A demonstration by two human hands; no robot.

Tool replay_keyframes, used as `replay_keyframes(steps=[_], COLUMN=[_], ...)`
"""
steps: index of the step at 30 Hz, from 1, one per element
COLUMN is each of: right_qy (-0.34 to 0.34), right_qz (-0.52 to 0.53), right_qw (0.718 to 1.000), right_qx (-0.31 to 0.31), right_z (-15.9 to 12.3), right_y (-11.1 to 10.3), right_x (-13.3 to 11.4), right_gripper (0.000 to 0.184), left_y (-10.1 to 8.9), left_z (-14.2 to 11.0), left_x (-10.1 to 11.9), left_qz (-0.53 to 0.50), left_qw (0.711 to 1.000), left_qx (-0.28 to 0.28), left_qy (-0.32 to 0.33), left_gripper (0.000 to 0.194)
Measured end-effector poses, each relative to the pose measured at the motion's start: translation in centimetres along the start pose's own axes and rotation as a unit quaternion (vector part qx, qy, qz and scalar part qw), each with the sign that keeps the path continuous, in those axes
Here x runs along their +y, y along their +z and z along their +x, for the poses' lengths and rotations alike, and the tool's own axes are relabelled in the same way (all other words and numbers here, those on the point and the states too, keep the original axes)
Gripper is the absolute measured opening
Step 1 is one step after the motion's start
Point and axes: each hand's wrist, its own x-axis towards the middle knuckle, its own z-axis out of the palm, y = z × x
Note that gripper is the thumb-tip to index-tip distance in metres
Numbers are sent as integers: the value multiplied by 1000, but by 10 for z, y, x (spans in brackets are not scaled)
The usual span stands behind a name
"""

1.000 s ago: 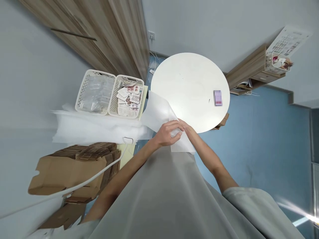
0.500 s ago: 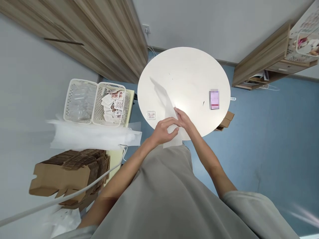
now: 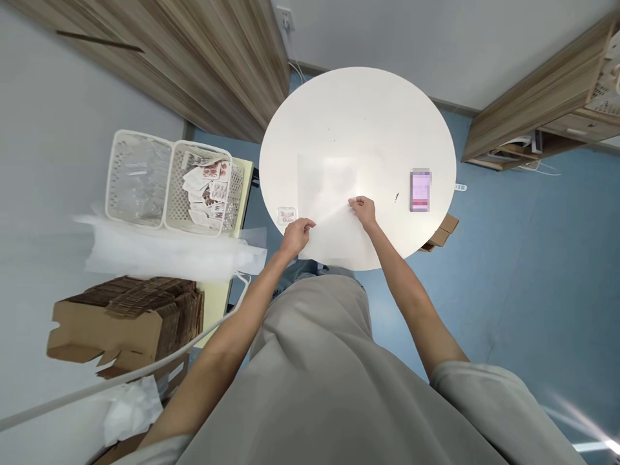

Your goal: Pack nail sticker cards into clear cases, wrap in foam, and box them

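A thin white sheet [image 3: 334, 206] lies spread flat on the round white table [image 3: 368, 110]. My left hand [image 3: 296, 234] pinches its near left edge. My right hand [image 3: 364, 210] is closed on the sheet near its right side. A small packet with red print [image 3: 286, 215] lies on the table just left of my left hand.
A phone [image 3: 420, 190] rests at the table's right. Two white baskets [image 3: 167, 184] sit to the left, one with printed packets, above a stack of white sheets [image 3: 165, 252]. Folded cardboard boxes [image 3: 126, 320] lie lower left. Wooden shelving [image 3: 537, 110] stands at the right.
The sheet, held bunched at the table's near edge, is now spread flat on the table. My hands have moved apart along its near part.
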Motion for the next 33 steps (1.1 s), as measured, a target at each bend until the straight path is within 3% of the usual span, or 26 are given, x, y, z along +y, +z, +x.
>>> replay_keyframes(steps=[6,11,15,19,22,25,28,33], right_qy=[4,16,29,43,66,85,93,95], right_qz=[-176,-225,-240,-243,-242,-241,-236,-227], right_qw=[984,973,969,968,968,966,966,966], right_qx=[36,46,46,34,30,35,50,86], right_z=[11,7,-10,-47,-78,-99,-104,-97], right_y=[7,12,14,13,17,21,22,14], right_x=[15,15,20,40,58,71,74,67], right_gripper=[17,18,28,42,41,29,24,23], left_y=[16,22,23,22,15,-1,-23,-49], left_z=[10,12,16,18,18,22,30,40], left_x=[-28,-33,-35,-38,-42,-50,-65,-90], left_qz=[28,27,16,3,18,66,150,213], left_qw=[998,998,999,998,997,997,988,974], left_qx=[-33,-33,-27,-37,-59,-40,1,-61], left_qy=[-54,-49,-41,-41,-42,-11,23,46], left_gripper=[47,48,45,42,42,49,61,73])
